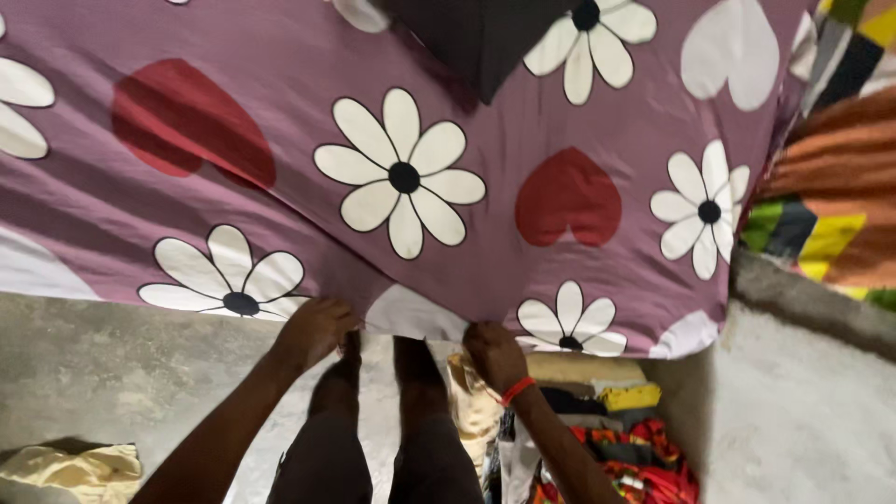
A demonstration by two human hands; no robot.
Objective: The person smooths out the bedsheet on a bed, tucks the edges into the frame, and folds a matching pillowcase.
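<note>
Gripping the near hem of a mauve bedsheet point(448, 140) printed with white daisies and red hearts, both hands are closed on the cloth — the left hand point(315, 329) bunches the edge in a fist, the right hand point(495, 355), with a red band at the wrist, pinches it just beside a daisy. The sheet spreads away from the hands and fills the view above them, a dark cloth point(485, 42) lying on its far part. Below the hands stand the person's legs on a grey concrete floor point(112, 373). Right of the right hand sits a pile of coloured clothes point(625, 439); beyond it, a striped bright cloth point(840, 187). Left of the left forearm lies a cream garment point(75, 471).

The hold looks narrow — the hem between and outside the hands could sag and drag on the dusty floor, or catch the clothes pile.
</note>
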